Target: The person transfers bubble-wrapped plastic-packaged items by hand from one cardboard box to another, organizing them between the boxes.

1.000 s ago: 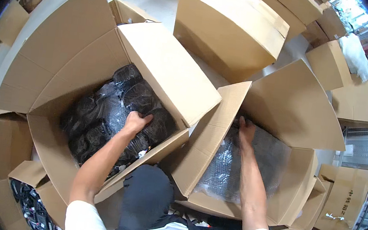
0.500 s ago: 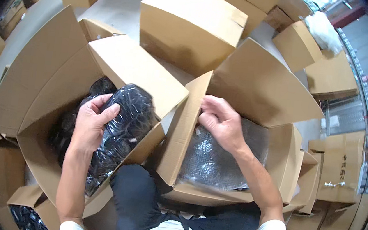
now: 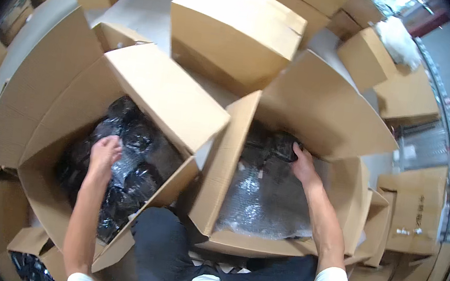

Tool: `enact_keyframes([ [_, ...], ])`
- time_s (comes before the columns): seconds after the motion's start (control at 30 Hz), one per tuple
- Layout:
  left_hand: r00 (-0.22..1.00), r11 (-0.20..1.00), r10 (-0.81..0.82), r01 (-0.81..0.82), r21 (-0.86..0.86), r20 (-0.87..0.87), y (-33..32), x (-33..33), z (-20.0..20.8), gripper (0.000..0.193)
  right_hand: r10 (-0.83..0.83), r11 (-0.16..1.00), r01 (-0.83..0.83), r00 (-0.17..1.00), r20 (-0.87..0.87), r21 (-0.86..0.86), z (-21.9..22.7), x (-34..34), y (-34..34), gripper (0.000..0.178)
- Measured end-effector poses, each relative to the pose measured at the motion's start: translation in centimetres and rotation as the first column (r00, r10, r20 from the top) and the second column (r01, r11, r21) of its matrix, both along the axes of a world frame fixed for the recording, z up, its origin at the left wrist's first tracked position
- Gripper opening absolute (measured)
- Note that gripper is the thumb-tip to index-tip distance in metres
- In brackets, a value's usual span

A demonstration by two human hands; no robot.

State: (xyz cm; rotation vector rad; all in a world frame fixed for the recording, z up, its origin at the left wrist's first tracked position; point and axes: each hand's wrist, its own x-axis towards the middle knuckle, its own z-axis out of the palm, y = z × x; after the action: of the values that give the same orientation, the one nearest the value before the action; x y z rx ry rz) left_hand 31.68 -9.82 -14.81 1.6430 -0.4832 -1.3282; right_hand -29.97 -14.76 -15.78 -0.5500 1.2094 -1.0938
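In the open left carton (image 3: 46, 175) lie several black bundles (image 3: 139, 183) in shiny clear plastic. My left hand (image 3: 106, 153) is over them with its fingers curled; whatever is between them, if anything, is hidden. Inside the open right carton (image 3: 257, 246), a sheet of clear bubble wrap (image 3: 251, 204) covers much of the contents. At its far side, my right hand (image 3: 304, 166) grips a small black object (image 3: 283, 146). A thin dark cord with a pale tip appears to hang from it. Its exact kind is unclear.
A closed carton (image 3: 232, 30) stands on the floor beyond. The left carton's raised flap (image 3: 166, 98) lies between the two open boxes. More cartons (image 3: 415, 204) are stacked at the right, and a small open box (image 3: 35, 246) with black packages sits at the lower left.
My left hand has moved left and down, and the wrapped bundle it held up is now lower in the carton. My right hand has shifted right and down, with the black object now visible in it.
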Motion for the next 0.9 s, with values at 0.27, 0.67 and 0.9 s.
enact_keyframes([
  [0.27, 0.857, 0.928, -0.097, -0.105, 0.357, 0.505, -4.3, -4.4, -12.4, 0.065, 0.003, 0.973, -0.205, 0.48, -0.877, -0.11, -7.5, -4.8, 0.2, 0.054],
  [0.67, 0.982, 0.953, 0.167, -0.183, -0.242, -0.083, -2.6, -6.0, 2.1, 0.045, 0.155, 0.916, -0.389, 0.578, -0.801, -0.103, 11.1, 5.0, 3.7, 0.035],
  [0.9, 0.859, 0.748, -0.511, 0.469, -0.469, 0.044, 4.0, -22.3, 21.5, 0.053, 0.425, 0.789, -0.456, 0.889, -0.172, -0.412, 21.3, 16.4, 10.7, 0.069],
])
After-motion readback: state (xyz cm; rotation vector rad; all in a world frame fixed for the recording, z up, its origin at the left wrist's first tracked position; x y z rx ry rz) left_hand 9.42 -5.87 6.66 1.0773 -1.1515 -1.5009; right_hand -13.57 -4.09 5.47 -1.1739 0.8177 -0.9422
